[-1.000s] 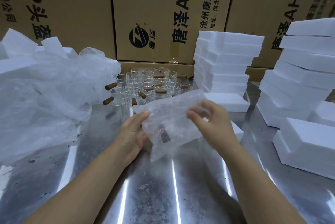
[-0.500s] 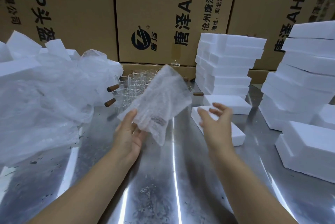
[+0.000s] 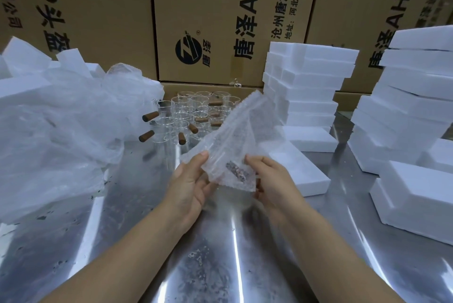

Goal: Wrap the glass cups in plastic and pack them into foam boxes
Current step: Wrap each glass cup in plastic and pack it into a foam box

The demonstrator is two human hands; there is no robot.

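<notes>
A bubble-wrap bag (image 3: pixel 232 141) stands tilted up above the steel table, with a glass cup's brown wooden handle (image 3: pixel 235 170) showing through its lower end. My left hand (image 3: pixel 191 180) grips the bag's lower left edge, thumb on top. At the lower right end my right hand (image 3: pixel 272 177) holds the bag with its fingers curled round it. Behind the bag stand several clear glass cups (image 3: pixel 186 111) with brown wooden handles. A single white foam box (image 3: pixel 299 168) lies just right of my right hand.
A heap of thin clear plastic (image 3: pixel 61 126) over foam pieces fills the left side. Stacks of white foam boxes rise at centre right (image 3: pixel 308 82) and far right (image 3: pixel 411 97). Large cardboard cartons (image 3: pixel 220 21) wall off the back. The steel table (image 3: pixel 220 266) stretches toward me.
My right hand came back from near the foam box and took hold of the bag's lower right end. The bag now stands more upright between both hands.
</notes>
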